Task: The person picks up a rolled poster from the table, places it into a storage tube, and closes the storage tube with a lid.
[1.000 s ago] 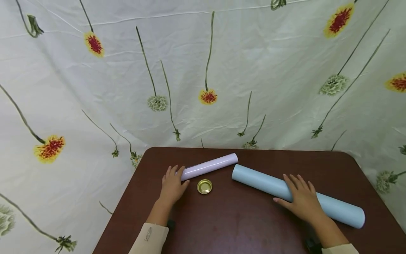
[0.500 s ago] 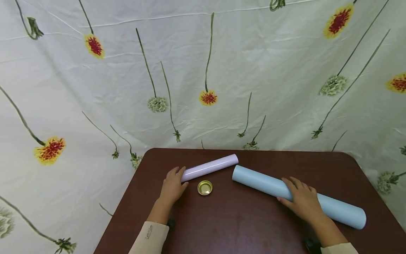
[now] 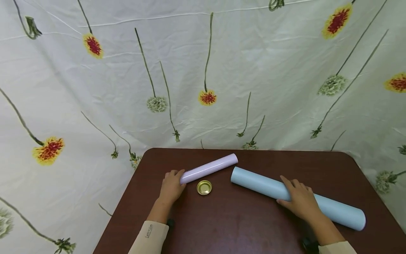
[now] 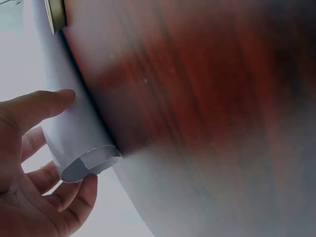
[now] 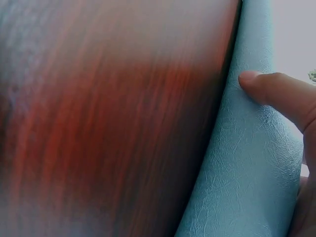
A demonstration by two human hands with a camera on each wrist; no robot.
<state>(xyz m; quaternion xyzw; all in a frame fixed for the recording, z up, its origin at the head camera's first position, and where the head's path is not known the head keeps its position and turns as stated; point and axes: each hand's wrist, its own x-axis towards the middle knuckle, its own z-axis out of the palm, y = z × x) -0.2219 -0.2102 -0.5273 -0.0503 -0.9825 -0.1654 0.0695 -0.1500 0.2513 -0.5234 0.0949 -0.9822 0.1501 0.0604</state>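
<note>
A glossy lilac roll (image 3: 209, 168) lies slanting on the far part of the table. My left hand (image 3: 171, 187) grips its left end; in the left wrist view the thumb is along one side of the pale roll (image 4: 74, 116) and the fingers curl around the other, near its hollow open end. To the right, a thicker light blue roll (image 3: 258, 183) lies at the opposite slant. Over its middle, my right hand (image 3: 301, 201) holds it with bent fingers. The right wrist view shows the thumb pressing the textured blue surface (image 5: 242, 163); the other fingers are mostly hidden behind it.
A small round gold lid (image 3: 204, 187) lies just below the lilac roll, between the two hands. The dark brown table (image 3: 231, 225) has rounded far corners. Behind it hangs a white cloth (image 3: 279, 63) printed with flowers.
The left hand's fingers have drawn in from spread to curled at the lilac roll's end. The right hand's fingers have bent round the blue roll. Both rolls stay nearly in place.
</note>
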